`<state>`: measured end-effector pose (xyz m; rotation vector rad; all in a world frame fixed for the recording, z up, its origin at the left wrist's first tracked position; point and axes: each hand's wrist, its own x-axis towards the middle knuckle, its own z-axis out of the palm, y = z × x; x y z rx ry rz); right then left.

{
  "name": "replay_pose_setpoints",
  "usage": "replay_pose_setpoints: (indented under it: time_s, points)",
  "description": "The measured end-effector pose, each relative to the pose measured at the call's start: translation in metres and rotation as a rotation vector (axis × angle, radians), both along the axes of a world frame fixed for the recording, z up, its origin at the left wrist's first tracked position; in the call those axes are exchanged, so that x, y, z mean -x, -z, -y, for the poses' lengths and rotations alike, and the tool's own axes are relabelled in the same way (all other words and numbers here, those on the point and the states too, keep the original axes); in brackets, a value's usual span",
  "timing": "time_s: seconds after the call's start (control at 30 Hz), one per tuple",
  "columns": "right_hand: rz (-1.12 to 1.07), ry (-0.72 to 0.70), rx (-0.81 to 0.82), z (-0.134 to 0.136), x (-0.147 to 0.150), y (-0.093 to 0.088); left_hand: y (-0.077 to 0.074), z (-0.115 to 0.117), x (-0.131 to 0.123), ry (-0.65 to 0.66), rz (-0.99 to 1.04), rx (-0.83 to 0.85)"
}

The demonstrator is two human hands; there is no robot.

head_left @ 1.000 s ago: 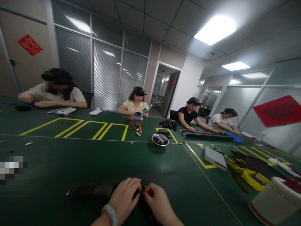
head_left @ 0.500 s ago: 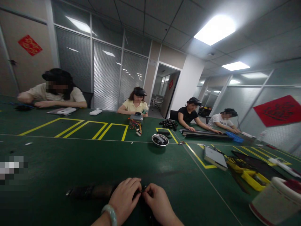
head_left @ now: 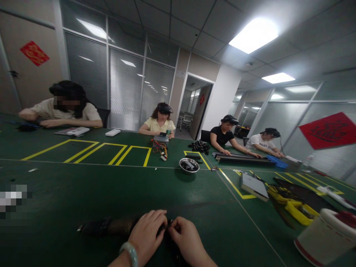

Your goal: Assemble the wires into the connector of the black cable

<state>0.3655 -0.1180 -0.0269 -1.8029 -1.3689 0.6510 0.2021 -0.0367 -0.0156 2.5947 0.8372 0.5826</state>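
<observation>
A long dark object (head_left: 111,227) lies across the near part of the green table, with a shiny tip at its left end and a brownish stretch in its middle. Over its right end rests my left hand (head_left: 148,228), a pale bracelet on the wrist, its fingers curled down around the dark material. Close beside it, my right hand (head_left: 187,234) is closed in a pinch, thumb against forefinger. Something small and dark shows between the fingertips of both hands, too small to name. Below the hands more dark material is partly hidden.
Beyond my hands stands a metal bowl (head_left: 189,165) of dark parts. To the right are a grey box (head_left: 254,186), yellow trays (head_left: 302,213) and a whitish round container (head_left: 324,235). Several people sit across the table; one holds a bottle (head_left: 168,129).
My hands and the dark object stay practically where they were. Across the table, the bottle in a person's hand has gone from tilted to upright.
</observation>
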Motion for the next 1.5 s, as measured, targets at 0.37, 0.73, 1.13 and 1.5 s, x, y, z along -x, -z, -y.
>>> replay_pose_setpoints:
  time_s: [0.37,0.73,1.13,1.5]
  points:
    - [-0.001,0.005,-0.013,-0.0016,-0.0007,0.0051,0.0018,-0.0002,-0.0002,-0.043,0.006,0.004]
    - [0.009,-0.001,-0.008,0.0002,0.0005,-0.0011,-0.0003,0.0004,-0.001,-0.044,0.01,0.0]
    - [0.013,0.012,-0.002,-0.0015,-0.0005,0.0014,-0.0021,0.0037,-0.0004,-0.038,0.033,-0.027]
    - [0.019,0.008,0.003,0.0,0.0008,0.0009,-0.0044,0.0041,-0.0005,-0.022,0.015,-0.017]
